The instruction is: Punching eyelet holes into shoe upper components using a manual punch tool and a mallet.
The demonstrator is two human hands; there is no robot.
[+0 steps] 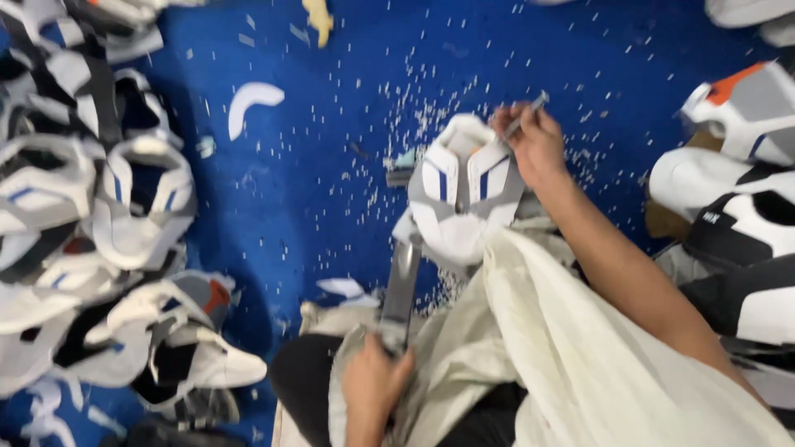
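Note:
A white and grey shoe upper with blue stripes (pixel 460 194) lies on the blue surface in the middle of the view. My right hand (pixel 534 141) rests on its far right edge, shut on a thin grey tool (pixel 527 113). My left hand (pixel 374 382) is low in the view, shut on the near end of a long grey metal bar (pixel 401 291) that runs up to the shoe upper. A cream cloth (pixel 580 348) covers my lap beneath my right forearm.
Heaps of white, black and grey shoe uppers (pixel 124 215) fill the left side, and more shoe uppers (pixel 737 190) are stacked at the right. Small white punched scraps (pixel 414 108) are scattered over the blue surface (pixel 315 182). A curved white piece (pixel 252 101) lies apart at upper left.

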